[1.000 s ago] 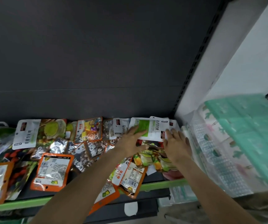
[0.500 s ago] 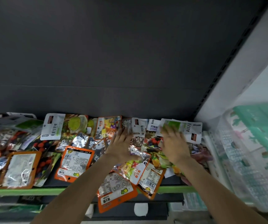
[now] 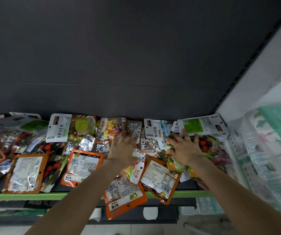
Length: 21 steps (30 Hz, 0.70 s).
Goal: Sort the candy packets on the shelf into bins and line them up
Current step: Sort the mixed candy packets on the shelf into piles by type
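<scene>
Several candy packets lie jumbled across a dark shelf with a green front edge [image 3: 26, 196]. My left hand [image 3: 122, 149] lies flat with spread fingers on the pile near an orange packet [image 3: 110, 128] at the back. My right hand [image 3: 184, 146] rests on the pile with its fingers spread, fingertips touching a white packet with a green panel [image 3: 202, 127] in the back right corner. An orange packet [image 3: 124, 199] hangs over the front edge between my forearms. Another orange-edged packet [image 3: 161, 179] lies beside it.
A dark back panel [image 3: 119, 56] rises behind the shelf. On the right stand a white upright [image 3: 258, 72] and plastic-wrapped green and white goods [image 3: 271, 150]. More packets, one white and green [image 3: 60, 127], cover the shelf's left half. A lower shelf [image 3: 136, 216] shows below.
The view has swung left, showing more of the shelf's left side. Both hands let go of the white and green packet, which now lies in the back right corner, and spread flat on the pile.
</scene>
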{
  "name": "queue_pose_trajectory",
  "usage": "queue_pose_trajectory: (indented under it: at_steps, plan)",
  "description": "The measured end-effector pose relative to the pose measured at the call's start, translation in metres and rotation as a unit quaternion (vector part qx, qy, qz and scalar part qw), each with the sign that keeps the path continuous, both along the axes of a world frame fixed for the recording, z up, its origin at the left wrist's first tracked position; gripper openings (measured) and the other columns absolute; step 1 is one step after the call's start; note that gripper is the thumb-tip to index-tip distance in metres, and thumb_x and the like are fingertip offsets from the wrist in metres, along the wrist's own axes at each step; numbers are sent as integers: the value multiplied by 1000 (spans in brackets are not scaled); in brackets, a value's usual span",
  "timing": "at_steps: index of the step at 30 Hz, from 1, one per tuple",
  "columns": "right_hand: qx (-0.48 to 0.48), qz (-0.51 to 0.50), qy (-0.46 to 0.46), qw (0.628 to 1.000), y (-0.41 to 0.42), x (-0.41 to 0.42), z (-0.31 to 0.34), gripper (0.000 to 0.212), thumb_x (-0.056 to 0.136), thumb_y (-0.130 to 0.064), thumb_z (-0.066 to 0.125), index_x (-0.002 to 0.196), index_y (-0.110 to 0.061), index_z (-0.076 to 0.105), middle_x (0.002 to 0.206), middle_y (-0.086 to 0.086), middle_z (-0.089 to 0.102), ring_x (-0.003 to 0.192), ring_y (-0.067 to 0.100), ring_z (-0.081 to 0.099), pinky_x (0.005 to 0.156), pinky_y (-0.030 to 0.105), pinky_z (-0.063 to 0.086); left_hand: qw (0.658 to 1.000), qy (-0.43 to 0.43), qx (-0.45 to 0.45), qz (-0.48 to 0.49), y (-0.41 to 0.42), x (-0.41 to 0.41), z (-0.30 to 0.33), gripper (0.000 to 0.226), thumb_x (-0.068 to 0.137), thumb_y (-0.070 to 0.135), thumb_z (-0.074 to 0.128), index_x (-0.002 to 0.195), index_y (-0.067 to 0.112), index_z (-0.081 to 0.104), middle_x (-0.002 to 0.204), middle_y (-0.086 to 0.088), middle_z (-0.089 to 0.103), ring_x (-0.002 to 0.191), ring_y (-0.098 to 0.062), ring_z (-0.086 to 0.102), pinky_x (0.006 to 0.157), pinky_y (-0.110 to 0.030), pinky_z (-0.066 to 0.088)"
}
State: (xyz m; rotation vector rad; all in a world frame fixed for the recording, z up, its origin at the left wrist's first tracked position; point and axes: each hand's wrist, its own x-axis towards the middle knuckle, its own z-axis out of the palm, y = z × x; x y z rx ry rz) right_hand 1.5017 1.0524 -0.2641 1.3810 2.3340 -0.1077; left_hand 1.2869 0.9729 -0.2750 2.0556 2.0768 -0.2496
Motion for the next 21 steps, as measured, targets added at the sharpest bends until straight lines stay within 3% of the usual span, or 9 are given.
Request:
queue_pose_trajectory:
  at_steps: [2, 4, 8, 15, 21]
  plan:
    - [2, 9, 3, 1000, -3, -3, -2, 57, 98, -54, 23, 145, -51, -8, 160, -5, -2, 144, 36, -14, 109, 68, -1, 998, -45, 19, -44, 2, 14, 1, 73, 89, 54, 49, 150, 27, 18, 159, 3, 9, 146, -22, 5, 118, -51, 1]
    - [-2, 16, -6, 1000, -5, -3, -3, 60, 93, -64, 20, 143, -52, -12, 160, -5, -5, 143, 38, -15, 108, 69, -2, 994, -66, -22, -80, 5, 26, -3, 80, 87, 64, 44, 151, 31, 11, 160, 6, -1, 147, -20, -2, 117, -52, -2]
    - [-31, 29, -39, 998, -3, -1, -1, 84, 78, -83, 27, 143, -50, -15, 159, -5, -13, 142, 37, -20, 108, 68, -4, 992, 23, -71, -104, 4, 20, -14, 93, 80, 79, 35, 149, 37, -12, 157, 8, -20, 146, -20, -15, 114, -57, -8]
    - [-11, 41, -5, 999, -14, -1, -3, 80, 85, -72, 35, 147, -46, -7, 160, -5, -6, 144, 36, -16, 109, 68, -3, 987, 101, -45, -119, -9, -9, -8, 88, 86, 74, 26, 150, 27, -13, 158, 3, -18, 147, -24, -8, 118, -44, 1]
    - [8, 28, 19, 999, -20, -8, -8, 80, 87, -66, 39, 145, -47, -12, 160, -3, -2, 144, 38, -13, 108, 70, -2, 998, 15, -48, -44, -22, -14, -1, 85, 92, 53, 48, 150, 31, -9, 160, 5, -5, 147, -18, -5, 117, -40, -4]
